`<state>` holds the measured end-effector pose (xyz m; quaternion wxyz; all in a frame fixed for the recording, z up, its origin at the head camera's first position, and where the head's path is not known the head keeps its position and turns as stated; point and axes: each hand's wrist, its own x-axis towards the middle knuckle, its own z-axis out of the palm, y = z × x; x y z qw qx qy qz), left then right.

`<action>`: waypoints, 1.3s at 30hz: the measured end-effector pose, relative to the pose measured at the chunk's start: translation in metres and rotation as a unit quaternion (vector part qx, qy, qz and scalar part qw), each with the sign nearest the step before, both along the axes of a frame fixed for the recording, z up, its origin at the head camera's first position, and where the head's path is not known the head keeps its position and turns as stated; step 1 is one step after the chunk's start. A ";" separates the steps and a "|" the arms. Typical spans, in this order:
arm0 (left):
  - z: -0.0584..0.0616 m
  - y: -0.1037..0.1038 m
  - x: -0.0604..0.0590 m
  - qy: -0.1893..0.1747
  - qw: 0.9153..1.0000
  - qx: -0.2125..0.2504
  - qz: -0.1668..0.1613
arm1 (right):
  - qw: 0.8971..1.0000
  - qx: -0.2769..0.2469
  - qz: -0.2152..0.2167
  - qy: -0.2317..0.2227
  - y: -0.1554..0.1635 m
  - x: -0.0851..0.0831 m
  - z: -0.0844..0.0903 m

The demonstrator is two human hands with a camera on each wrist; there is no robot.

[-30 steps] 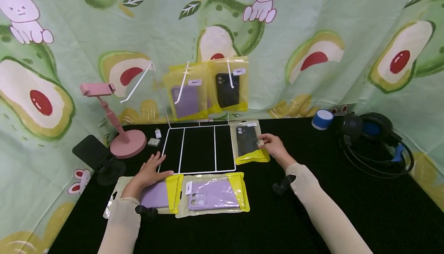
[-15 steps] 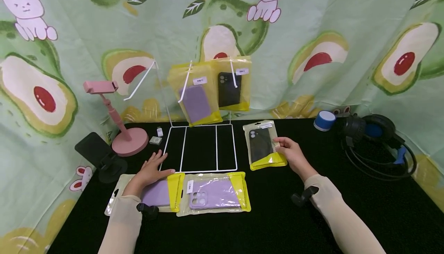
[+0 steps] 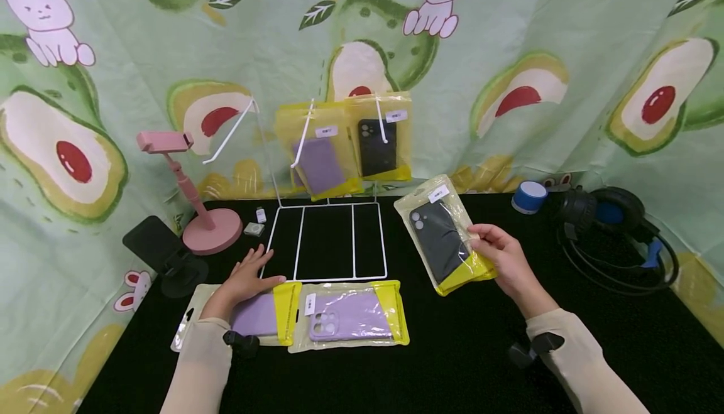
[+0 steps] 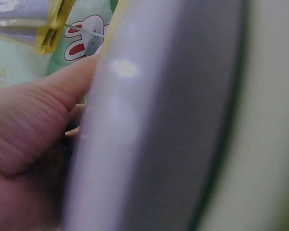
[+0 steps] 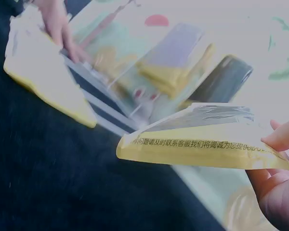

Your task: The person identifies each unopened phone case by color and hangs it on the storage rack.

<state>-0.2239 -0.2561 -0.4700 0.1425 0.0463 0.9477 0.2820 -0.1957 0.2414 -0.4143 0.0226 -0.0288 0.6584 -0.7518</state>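
Two hands are working at once: the right hand (image 3: 506,263) is pinching the yellow lower edge of a bagged black phone case (image 3: 442,235), lifting it tilted above the black table (image 3: 464,364), right of the white wire rack (image 3: 328,238). The left hand (image 3: 246,276) is lying flat, fingers relaxed, pressing on a bagged purple case (image 3: 257,316) at the near left. To hang it well, I judge the bag's top hole should be turning toward a free hook (image 3: 226,137), with the grip staying low.
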 end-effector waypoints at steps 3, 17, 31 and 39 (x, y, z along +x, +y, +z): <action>0.000 0.000 0.000 -0.003 1.000 -0.001 0.001 | 0.999 -0.030 0.017 0.036 0.003 0.010 0.014; 0.005 0.003 0.001 -0.007 1.000 0.001 -0.005 | 0.956 -0.151 0.119 0.220 -0.028 0.040 0.077; 0.007 0.004 0.003 -0.004 1.000 -0.004 -0.005 | 0.974 -0.130 0.078 0.167 -0.054 0.017 0.085; 0.004 0.003 0.002 0.002 1.000 -0.002 -0.011 | 0.983 -0.130 0.047 0.119 -0.060 -0.005 0.078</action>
